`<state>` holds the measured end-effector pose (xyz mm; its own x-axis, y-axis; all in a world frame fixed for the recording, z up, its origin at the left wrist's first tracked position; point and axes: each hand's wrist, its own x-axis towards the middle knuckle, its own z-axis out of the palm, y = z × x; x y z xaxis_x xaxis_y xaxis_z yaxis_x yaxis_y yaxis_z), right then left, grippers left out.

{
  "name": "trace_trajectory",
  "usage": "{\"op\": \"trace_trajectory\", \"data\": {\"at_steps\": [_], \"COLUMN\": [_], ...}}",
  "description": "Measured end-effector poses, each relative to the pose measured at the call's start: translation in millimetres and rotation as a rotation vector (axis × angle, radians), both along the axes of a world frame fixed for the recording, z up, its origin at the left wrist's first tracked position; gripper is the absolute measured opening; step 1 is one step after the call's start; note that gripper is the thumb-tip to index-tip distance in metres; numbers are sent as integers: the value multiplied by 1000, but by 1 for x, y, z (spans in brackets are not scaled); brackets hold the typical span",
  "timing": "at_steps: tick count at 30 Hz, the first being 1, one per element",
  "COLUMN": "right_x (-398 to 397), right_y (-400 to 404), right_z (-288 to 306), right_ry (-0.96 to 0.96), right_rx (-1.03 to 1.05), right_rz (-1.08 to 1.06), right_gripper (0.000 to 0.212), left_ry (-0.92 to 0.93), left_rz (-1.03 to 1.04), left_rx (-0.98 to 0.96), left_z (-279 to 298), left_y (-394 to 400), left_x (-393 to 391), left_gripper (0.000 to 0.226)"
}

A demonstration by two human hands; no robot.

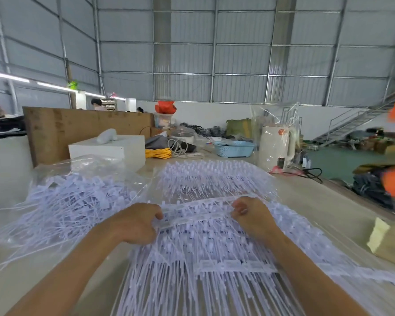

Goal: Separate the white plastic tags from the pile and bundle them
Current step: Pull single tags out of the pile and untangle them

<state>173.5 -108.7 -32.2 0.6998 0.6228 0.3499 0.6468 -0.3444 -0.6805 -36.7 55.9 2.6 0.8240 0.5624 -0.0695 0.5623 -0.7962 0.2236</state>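
Head view: my left hand (139, 222) and right hand (251, 215) both sit on top of the big pile of white plastic tags (205, 185) in front of me. Each has its fingers curled onto one end of a strip of tags (197, 215), a flat, ribbed band of joined rectangular heads running between the two hands. The left pinches its left end, the right its right end. Thin, stiff tails fan out from the band like comb teeth.

The pile covers the middle of the table (306, 201), a pale, smooth surface. The layers are stacked in rows, translucent white, with a second joined strip (235, 265) lying nearer to me.

To my left is a looser heap of tags (78, 201), tangled and partly inside a crinkled clear plastic bag (84, 163).

Behind it: a white box (114, 149), matte and square-edged. A brown board (89, 126) stands upright behind that.

Further back: a coil of yellow cord (159, 153), a perforated light blue basket (234, 148), and a white kettle (275, 147) wrapped in clear film.

On the right edge lies a pale yellow foam block (377, 236), rough-textured.
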Motion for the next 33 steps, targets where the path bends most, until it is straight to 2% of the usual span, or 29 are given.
{"op": "trace_trajectory", "data": {"at_steps": [3, 6, 8, 10, 12, 14, 15, 16, 18, 19, 22, 25, 28, 30, 31, 33], "right_x": [-4, -11, -13, -14, -13, -8, -6, -4, -2, -2, -4, -5, -2, 2, 4, 5], "right_y": [-2, -2, -3, -4, -7, -11, -15, -19, -31, -37, -56, -71, -82, -83, -82, -84], "right_z": [1, 3, 5, 9, 14, 18, 20, 24, 35, 44, 73, 90, 93, 88, 85, 81], "right_ry": [-134, -257, -343, -405, -390, -368, -354, -331, -326, -365, -630, -786, -717, -530, -439, -237], "right_rx": [-127, -211, -272, -281, -271, -322, -345, -336, -231, -163, 9, -20, -322, -609, -771, -982], "right_rz": [19, -28, -90, -106, -90, -118, -147, -176, -248, -300, -553, -749, -837, -762, -651, -361], "right_gripper": [21, 26, 38, 54, 58, 50, 44, 37, 19, 14, 29, 39, 38, 35, 36, 55], "left_ry": [6, -149, -333, -632, -929, -1134, -1176, -1182, -1101, -1054, -1048, -1124, -1167, -1126, -1093, -1044], "left_rz": [-3, 37, 25, -80, -204, -224, -215, -195, -102, -56, -29, -14, 33, 80, 93, 92], "left_rx": [-25, 179, 281, 418, 568, 566, 543, 542, 544, 473, 55, -371, -795, -836, -810, -776], "left_z": [2, 6, 9, 12, 18, 22, 22, 21, 15, 11, 2, -2, -6, -13, -17, -24], "left_y": [4, 6, 5, 1, -7, -11, -11, -9, -4, -2, -2, -7, -12, -14, -15, -20], "left_x": [-4, -3, -3, 0, -1, -4, -6, -6, -5, -3, 4, 14, 22, 26, 28, 31], "left_gripper": [41, 11, 11, 11, 11, 22, 27, 28, 15, 10, 16, 15, 22, 13, 9, 3]}}
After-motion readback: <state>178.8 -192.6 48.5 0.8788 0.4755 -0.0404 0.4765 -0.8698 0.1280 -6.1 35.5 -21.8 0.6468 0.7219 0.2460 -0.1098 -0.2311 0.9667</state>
